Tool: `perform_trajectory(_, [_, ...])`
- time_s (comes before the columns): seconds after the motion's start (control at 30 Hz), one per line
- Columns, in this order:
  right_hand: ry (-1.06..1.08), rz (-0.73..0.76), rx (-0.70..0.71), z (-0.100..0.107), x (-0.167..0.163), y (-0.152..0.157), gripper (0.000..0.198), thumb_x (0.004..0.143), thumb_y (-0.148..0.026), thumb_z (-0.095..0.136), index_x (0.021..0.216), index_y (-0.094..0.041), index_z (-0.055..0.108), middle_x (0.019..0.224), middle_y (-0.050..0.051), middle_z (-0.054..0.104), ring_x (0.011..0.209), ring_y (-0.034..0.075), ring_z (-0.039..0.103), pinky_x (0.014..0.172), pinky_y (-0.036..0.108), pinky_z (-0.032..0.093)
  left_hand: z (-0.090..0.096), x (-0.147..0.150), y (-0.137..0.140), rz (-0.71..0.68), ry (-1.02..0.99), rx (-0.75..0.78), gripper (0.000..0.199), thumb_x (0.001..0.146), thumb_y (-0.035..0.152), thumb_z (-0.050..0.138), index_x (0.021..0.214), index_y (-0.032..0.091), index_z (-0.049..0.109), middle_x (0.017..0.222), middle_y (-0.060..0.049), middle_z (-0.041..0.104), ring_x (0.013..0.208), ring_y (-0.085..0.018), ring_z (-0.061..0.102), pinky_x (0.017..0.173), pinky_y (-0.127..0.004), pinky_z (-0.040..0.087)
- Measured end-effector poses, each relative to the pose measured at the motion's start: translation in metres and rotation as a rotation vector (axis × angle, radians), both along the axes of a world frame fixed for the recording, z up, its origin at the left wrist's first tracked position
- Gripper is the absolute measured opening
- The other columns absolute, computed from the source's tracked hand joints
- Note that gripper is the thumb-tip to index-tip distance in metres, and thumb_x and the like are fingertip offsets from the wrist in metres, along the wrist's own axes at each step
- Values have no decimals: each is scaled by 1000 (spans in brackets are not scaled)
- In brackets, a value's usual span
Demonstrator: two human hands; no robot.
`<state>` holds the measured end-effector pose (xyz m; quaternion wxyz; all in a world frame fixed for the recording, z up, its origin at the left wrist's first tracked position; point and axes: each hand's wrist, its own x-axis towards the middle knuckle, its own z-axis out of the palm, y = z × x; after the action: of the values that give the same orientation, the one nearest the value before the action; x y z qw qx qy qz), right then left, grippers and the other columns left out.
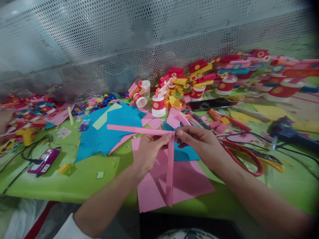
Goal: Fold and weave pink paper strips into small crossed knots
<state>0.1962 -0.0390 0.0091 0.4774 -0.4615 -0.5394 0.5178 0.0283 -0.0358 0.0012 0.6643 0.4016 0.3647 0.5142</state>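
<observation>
Two pink paper strips meet between my hands. One strip (132,128) runs out to the left, and a second strip (169,176) hangs down toward the table's front edge. My left hand (152,147) pinches them where they join. From the other side my right hand (195,137) closes its thumb and fingers on the same corner. A short pink piece (183,119) shows just behind the right fingers; whether it belongs to the strips I cannot tell. Below lies a pink paper sheet (191,186), with blue paper (112,132) behind and to the left.
Red-handled scissors (256,169) and a dark glue gun (294,132) with cables lie at the right. White-and-red paper cups (159,106) with paper models stand along the perforated metal panel (99,49). A purple device (45,161) sits at the left on the green table.
</observation>
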Motion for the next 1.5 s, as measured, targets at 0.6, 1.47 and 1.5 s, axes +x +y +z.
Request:
perform_trajectory(0.6, [-123, -39, 35, -6, 3, 1, 32, 86, -54, 70, 77, -23, 67, 69, 0, 55, 62, 15, 48, 55, 29, 39, 1, 0, 0, -15, 122, 77, 13, 75, 25, 80, 83, 15, 79, 81, -6, 76, 78, -19, 70, 83, -37, 56])
perform_trajectory(1.47, [48, 1, -1, -6, 0, 2, 27, 74, -44, 85, 69, -21, 73, 64, -1, 62, 61, 12, 52, 57, 26, 41, -2, 1, -3, -28, 316, 237, 9, 81, 26, 73, 77, 18, 74, 71, 0, 69, 68, -14, 61, 65, -27, 49])
perform_trajectory(1.5, [76, 0, -37, -7, 0, 3, 26, 71, -44, 87, 69, -21, 74, 64, 0, 63, 60, 12, 52, 57, 26, 42, -1, 1, -2, -41, 275, 217, 9, 81, 26, 74, 79, 18, 76, 73, -1, 71, 71, -15, 64, 69, -28, 51])
